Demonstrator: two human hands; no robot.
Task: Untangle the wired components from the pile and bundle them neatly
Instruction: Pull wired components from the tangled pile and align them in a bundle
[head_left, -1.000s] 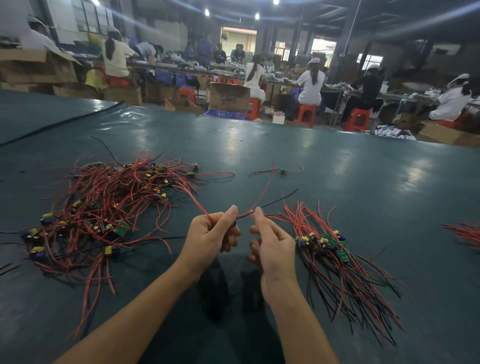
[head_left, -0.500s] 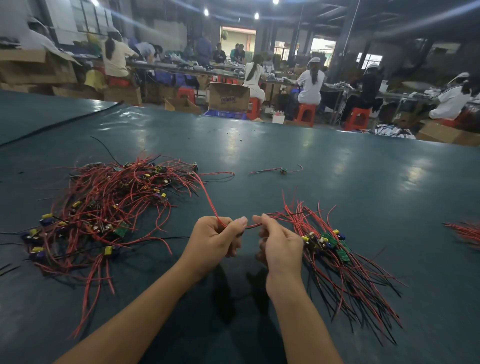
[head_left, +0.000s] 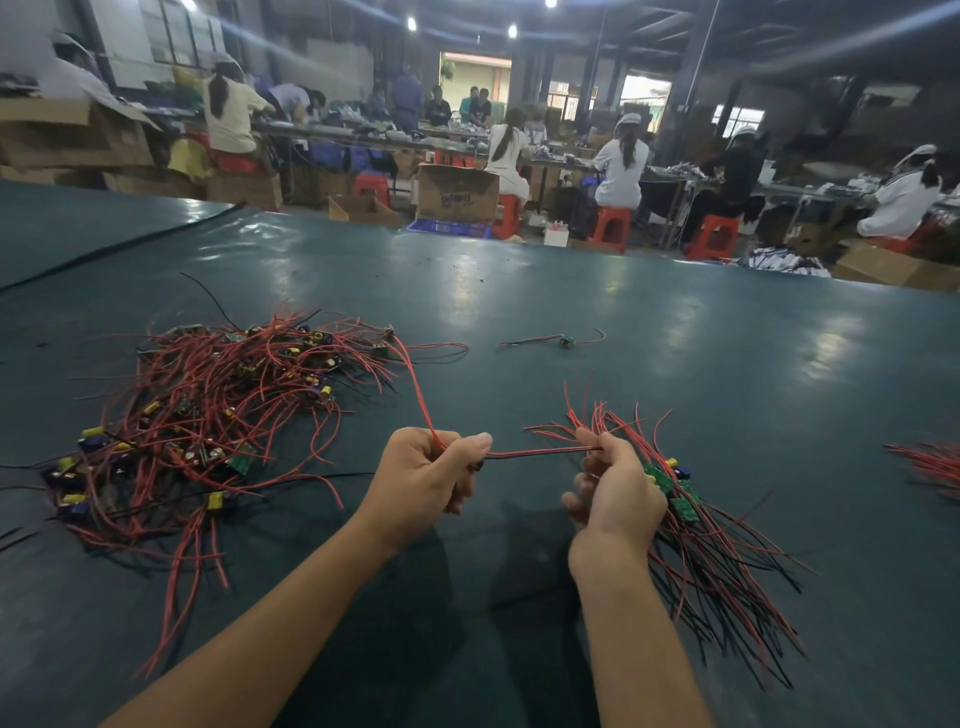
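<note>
A tangled pile of wired components (head_left: 208, 421), red and black leads with small yellow and green parts, lies on the left of the dark green table (head_left: 675, 338). My left hand (head_left: 426, 478) grips one component's wires, and a red lead runs from it up and back to the pile. The wires (head_left: 540, 453) stretch taut across to my right hand (head_left: 613, 493), which pinches their other end. Just right of that hand lies a sorted bundle (head_left: 717, 561) with green boards together and leads fanned toward the near right.
One loose wired component (head_left: 563, 340) lies alone in mid-table. More red wires (head_left: 930, 467) show at the right edge. A black cable (head_left: 104, 249) crosses the far left. Beyond the table, people sit on red stools among cardboard boxes.
My hands have drawn apart, pulling the held wires straight between them. The right hand has shifted right, toward the sorted bundle. The pile has not visibly moved.
</note>
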